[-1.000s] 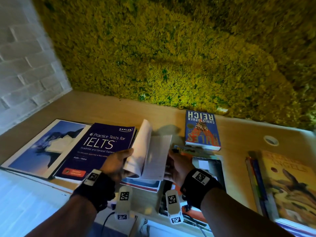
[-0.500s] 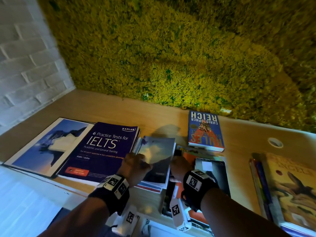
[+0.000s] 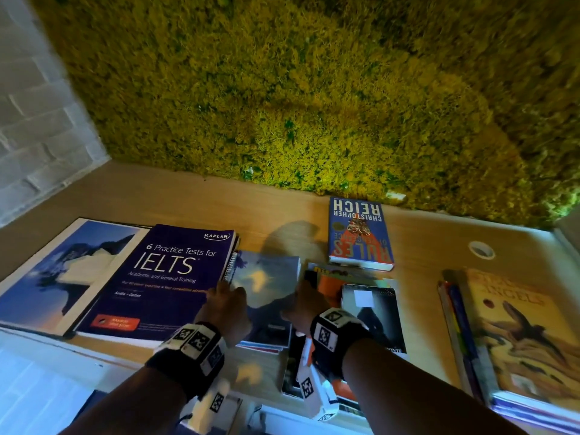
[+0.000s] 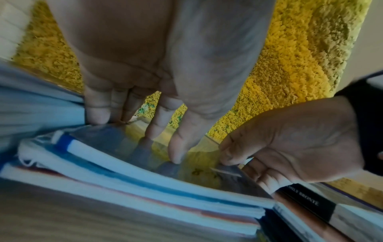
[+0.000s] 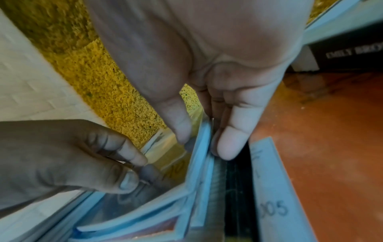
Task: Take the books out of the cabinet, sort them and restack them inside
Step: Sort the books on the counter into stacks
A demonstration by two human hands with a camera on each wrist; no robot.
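Both hands are gripping the glossy-covered book (image 3: 266, 284) — left hand (image 3: 227, 304) at its left edge, right hand (image 3: 303, 304) pinching its right edge — lying atop a small stack (image 3: 266, 348) on the table (image 3: 188, 199).

Bare surface (image 3: 175, 199) runs along the back btwn books & moss wall (image 3: 314, 98): open lane. Front row packed: IELTS book (image 3: 163, 277) just beside middle stack (image 3: 266, 277). Wider gap btwn Reich book (image 3: 359, 233) & Angels stack (image 3: 518, 334). Brick wall (image 3: 37, 136) closes left side.
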